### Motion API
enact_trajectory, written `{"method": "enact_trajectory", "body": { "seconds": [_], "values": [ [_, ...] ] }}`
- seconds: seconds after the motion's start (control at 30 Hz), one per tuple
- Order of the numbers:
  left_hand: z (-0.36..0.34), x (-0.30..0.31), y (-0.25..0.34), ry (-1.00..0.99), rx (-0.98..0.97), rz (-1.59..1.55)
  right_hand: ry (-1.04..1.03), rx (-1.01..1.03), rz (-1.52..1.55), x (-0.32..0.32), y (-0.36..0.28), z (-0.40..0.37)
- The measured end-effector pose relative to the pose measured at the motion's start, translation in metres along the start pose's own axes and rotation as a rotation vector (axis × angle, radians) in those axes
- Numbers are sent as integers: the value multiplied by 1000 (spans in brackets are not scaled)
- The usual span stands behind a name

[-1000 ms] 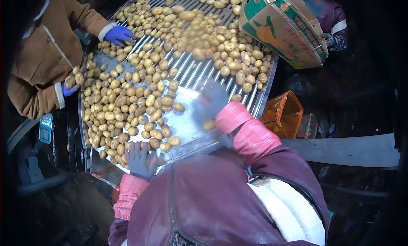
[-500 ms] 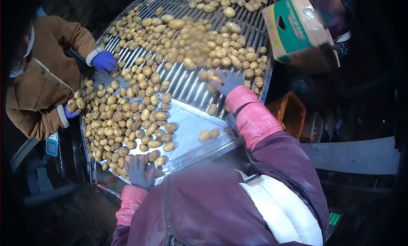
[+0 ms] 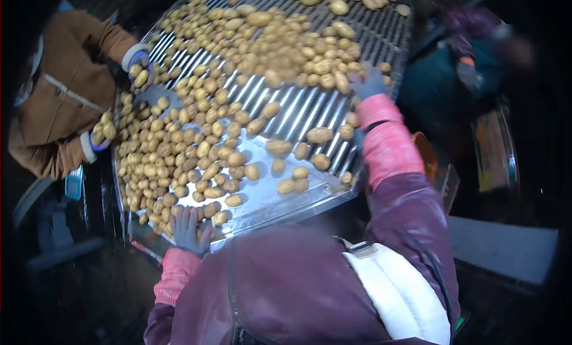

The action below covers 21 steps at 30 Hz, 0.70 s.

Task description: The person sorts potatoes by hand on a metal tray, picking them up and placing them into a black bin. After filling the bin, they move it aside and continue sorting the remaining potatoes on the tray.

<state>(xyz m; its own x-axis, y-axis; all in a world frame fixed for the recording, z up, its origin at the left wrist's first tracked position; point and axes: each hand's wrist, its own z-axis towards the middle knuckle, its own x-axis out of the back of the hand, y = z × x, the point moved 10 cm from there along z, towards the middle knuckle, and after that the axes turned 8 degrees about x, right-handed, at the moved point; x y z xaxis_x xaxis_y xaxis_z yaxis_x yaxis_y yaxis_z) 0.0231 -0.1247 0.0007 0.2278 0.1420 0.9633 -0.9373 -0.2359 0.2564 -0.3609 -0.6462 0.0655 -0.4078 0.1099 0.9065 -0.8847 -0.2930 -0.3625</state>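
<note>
Since half a second ago, the right hand (image 3: pixel 370 82) has moved further away and to the right. It is now at the far right edge of the roller bed (image 3: pixel 298 110), where before it was nearer to the middle. The green cardboard box that was at the upper right is no longer in the view. More potatoes (image 3: pixel 179 148) have rolled down, and several loose ones now lie on the smooth metal worktop (image 3: pixel 265 196), which had only two before. The left hand (image 3: pixel 190 229) has stayed in the same place at the near edge.

The grip of the left hand is wide apart: the gloved fingers are spread flat on the potatoes at the worktop's near rim and close on nothing. The right hand is gloved too, and it touches the potatoes at the edge of the rollers. It is blurred, so I cannot tell if its grip is apart or together.

At the left, a co-worker (image 3: pixel 59 101) in a brown coat has potatoes in both blue gloves, the upper glove (image 3: pixel 141 59) and the lower glove (image 3: pixel 98 139).
</note>
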Motion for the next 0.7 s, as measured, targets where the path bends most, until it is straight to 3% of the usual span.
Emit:
{"method": "enact_trajectory", "body": {
  "seconds": [0.07, 0.1, 0.43, 0.47, 0.5, 0.53, 0.57, 0.63, 0.7],
  "values": [
    [1, 0, 0, -19, 34, -2, -237, 238, -470, -33, 28, 23],
    [1, -1, -1, -24, 39, -1, -155, -15, -68, -69, 94, 49],
    [4, -2, -3, -63, 26, -16, -323, 45, -424, -64, 4, -12],
    [3, -3, -4, -62, 29, -13, -234, 167, -281, -66, -10, -24],
    [1, -4, -4, -62, 33, -11, -248, 163, -269, -83, -11, -37],
    [1, -4, -6, -56, 35, -5, -259, 268, -442, -80, -39, -51],
    [1, -4, -7, -34, 30, -19, -188, 251, -398, -76, -52, -64],
    [-2, -3, -8, 10, 25, -45, -255, 243, -274, -72, -74, -86],
    [-1, 10, -3, 68, -1, -39, -105, 270, -116, -60, -84, -102]
  ]
}}
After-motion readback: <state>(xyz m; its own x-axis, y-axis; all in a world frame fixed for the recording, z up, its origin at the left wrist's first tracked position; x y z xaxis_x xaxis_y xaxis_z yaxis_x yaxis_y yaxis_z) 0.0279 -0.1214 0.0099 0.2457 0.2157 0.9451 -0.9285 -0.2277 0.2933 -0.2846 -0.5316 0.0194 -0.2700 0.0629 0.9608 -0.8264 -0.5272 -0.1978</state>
